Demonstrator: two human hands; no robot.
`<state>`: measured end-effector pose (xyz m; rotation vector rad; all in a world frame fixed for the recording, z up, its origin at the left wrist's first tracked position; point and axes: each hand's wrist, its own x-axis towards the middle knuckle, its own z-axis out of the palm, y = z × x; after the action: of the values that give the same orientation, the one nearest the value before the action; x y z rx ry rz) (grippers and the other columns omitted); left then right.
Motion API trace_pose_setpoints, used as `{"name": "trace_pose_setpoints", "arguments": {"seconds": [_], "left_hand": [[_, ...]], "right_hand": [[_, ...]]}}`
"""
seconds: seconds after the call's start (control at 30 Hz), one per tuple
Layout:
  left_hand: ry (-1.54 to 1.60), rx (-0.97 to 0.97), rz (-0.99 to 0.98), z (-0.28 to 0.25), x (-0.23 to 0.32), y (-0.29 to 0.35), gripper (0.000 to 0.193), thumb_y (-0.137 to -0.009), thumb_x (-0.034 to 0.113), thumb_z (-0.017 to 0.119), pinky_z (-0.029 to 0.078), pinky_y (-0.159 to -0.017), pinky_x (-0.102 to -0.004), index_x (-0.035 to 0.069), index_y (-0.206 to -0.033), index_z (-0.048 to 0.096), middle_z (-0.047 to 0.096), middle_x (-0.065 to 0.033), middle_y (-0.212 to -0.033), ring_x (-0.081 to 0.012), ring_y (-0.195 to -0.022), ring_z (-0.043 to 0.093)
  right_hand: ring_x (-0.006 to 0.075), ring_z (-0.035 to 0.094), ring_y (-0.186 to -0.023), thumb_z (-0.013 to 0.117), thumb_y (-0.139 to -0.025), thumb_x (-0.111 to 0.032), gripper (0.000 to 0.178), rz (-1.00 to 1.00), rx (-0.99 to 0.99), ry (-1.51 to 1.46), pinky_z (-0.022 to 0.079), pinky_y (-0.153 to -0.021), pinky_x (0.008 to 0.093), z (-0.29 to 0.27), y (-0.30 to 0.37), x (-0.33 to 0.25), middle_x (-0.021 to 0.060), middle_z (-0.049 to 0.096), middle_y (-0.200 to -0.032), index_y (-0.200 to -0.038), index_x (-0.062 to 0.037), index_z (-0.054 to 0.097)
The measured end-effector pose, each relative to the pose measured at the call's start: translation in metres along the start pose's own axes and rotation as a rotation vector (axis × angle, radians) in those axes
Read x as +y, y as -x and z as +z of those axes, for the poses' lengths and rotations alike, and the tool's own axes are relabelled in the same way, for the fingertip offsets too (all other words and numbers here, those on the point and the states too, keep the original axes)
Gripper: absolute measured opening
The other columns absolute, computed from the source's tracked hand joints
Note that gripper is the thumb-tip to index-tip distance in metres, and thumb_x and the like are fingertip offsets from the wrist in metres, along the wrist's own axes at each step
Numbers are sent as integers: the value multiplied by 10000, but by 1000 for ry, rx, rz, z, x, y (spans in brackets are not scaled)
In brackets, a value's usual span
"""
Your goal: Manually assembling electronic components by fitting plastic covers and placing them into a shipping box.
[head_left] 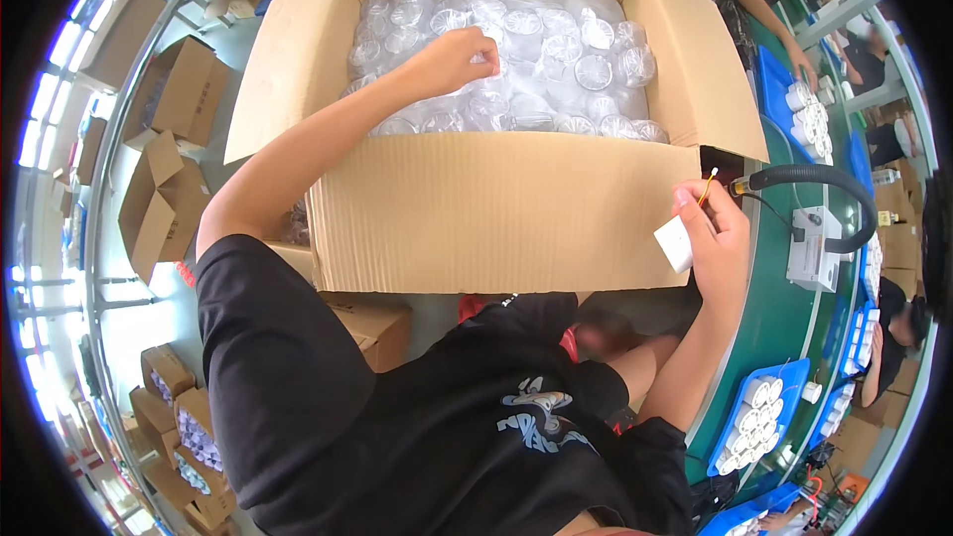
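An open cardboard box (496,213) stands before me, filled with clear round plastic pieces (523,23) in several rows, some with ribbed round ends, and clear film around them. My left hand (459,62) reaches in over them, closed with its fingertips pinched together; what they hold, if anything, is hidden. At the box's near right corner, my right hand (717,238) is closed around a small white block-like part (675,244). Thin red and yellow wires (708,187) with a white plug rise from between its fingers.
Right of the box runs a green work surface (759,323) with a black flexible hose (814,177), a white equipment box (814,250) and blue trays (789,377) of white cylindrical parts. A co-worker's hand (802,69) reaches toward one tray. Cardboard boxes (179,89) stand at left.
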<state>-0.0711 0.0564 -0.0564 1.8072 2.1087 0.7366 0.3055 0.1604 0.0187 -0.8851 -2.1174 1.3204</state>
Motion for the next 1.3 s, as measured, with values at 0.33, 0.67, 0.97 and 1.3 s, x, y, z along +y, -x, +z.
{"name": "trace_pose_setpoints", "arguments": {"seconds": [0.33,0.67,0.97,1.3], "left_hand": [[68,511,38,-28,17,-4,167,-898,185,604,482,-706,-360,35,-972,613,655,-140,-914,-265,-786,609],[-485,284,-75,-39,-22,-23,387,-884,432,596,488,-767,-471,63,-949,692,661,-141,-897,-364,-874,621],[-383,174,96,-1,-30,-27,149,-901,189,558,497,-748,-452,62,-916,636,639,-128,-963,-343,-880,618],[-294,312,65,-22,-20,-20,171,-855,180,591,476,-819,-405,30,-927,634,629,-162,-960,-343,-934,599]], "right_hand": [[35,508,-683,630,-918,-157,159,124,28,-135,397,-605,205,-13,36,38,-13,570,-761,-927,2,625],[37,515,-690,625,-925,-158,161,161,83,-200,394,-606,199,-18,53,54,-17,578,-774,-960,-1,635],[36,496,-691,634,-920,-162,163,176,43,-205,383,-609,202,-14,57,59,-18,567,-766,-950,-2,634],[39,511,-699,635,-919,-165,163,199,82,-279,391,-616,199,-15,64,63,-16,578,-777,-959,-7,638]]}}
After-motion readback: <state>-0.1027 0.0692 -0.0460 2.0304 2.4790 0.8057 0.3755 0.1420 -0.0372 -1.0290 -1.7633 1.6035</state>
